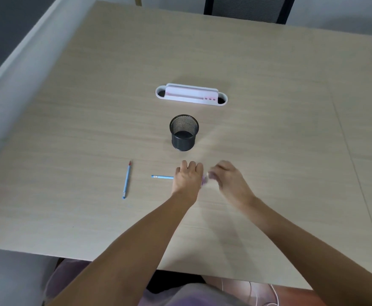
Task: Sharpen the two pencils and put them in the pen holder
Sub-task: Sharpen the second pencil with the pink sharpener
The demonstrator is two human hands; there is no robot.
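Note:
One blue pencil (127, 180) lies loose on the table to the left, its pointed end facing away from me. A second blue pencil (162, 177) sticks out to the left of my left hand (187, 178), which grips it; its eraser end shows and its tip is hidden. My right hand (229, 181) is blurred and closed on a small pale pink sharpener (206, 179) between the two hands. The black mesh pen holder (184, 132) stands upright just beyond my hands, with nothing visible inside.
A white desk organiser (191, 94) with end wells lies behind the pen holder. A dark chair (246, 8) stands at the table's far edge. The wooden table (268, 129) has its near edge close to my body.

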